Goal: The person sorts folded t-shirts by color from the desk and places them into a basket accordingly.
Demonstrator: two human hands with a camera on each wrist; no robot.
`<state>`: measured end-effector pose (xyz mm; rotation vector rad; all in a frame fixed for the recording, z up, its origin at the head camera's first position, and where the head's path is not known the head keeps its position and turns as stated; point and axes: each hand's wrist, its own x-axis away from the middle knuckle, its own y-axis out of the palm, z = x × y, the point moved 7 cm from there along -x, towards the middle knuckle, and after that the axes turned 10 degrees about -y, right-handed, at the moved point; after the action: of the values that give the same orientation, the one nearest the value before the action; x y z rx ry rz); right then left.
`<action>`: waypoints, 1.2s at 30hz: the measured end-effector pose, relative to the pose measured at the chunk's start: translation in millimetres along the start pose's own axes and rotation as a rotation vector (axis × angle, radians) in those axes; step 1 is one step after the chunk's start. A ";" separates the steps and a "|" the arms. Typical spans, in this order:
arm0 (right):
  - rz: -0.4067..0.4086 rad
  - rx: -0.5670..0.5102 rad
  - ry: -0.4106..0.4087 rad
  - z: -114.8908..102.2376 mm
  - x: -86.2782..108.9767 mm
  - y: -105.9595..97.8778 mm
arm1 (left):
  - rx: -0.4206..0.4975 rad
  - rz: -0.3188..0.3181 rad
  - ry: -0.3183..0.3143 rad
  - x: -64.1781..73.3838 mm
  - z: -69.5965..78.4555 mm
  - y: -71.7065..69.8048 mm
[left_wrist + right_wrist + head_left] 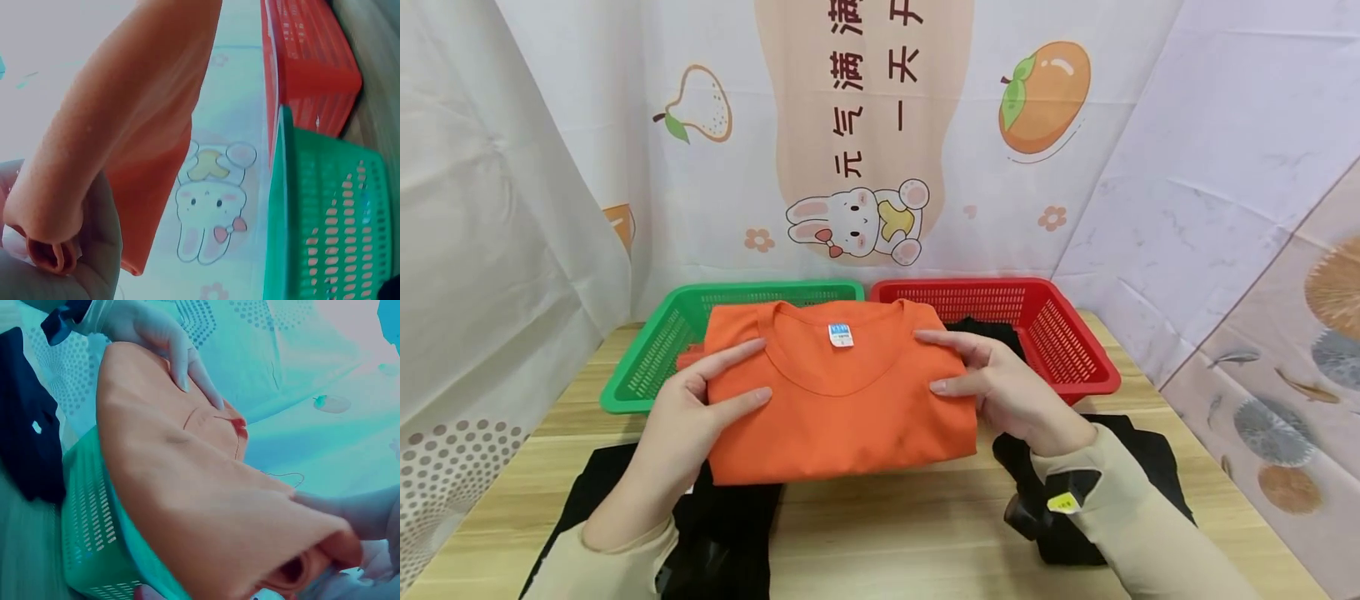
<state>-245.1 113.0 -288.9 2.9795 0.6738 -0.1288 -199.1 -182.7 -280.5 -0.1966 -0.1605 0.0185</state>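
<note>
Both hands hold up a folded orange T-shirt (842,433), its round collar and white-and-blue label facing me. At its left edge my left hand (692,412) grips the folded layers, thumb in front. On the opposite edge my right hand (1003,387) pinches the cloth the same way. The right wrist view has the shirt (181,481) stretched between the two hands, its layers folded round at the near edge. Behind it stand a green basket (632,375) with orange cloth inside and a red basket (1086,358) with black cloth inside; the shirt partly hides both.
Black garments (737,508) lie on the wooden table (880,542) at front left, partly under my left forearm. More black clothing (1138,450) lies at the right, behind my right forearm. A printed curtain (700,208) hangs behind the baskets.
</note>
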 end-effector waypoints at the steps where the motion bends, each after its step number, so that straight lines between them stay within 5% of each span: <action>1: -0.008 0.014 0.006 -1.7 -2.9 0.7 | -0.023 0.016 0.009 -2.2 2.6 -3.1; 11: 0.020 0.052 -0.002 -14.1 -34.3 10.5 | -0.238 0.198 0.142 -19.8 26.8 -32.8; 19: 0.089 0.045 -0.031 -11.8 -65.6 14.5 | -0.375 0.278 0.168 -36.1 36.7 -44.1; 30: 0.017 0.026 -0.049 -6.0 -90.5 34.6 | -0.585 0.232 0.207 -55.3 48.0 -44.7; 36: 0.075 0.047 -0.040 3.9 -108.7 33.9 | -0.574 0.230 0.134 -76.7 37.0 -59.5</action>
<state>-328.5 35.8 -279.7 3.0330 0.5612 -0.2014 -280.5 -236.5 -245.1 -0.7871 -0.0045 0.1888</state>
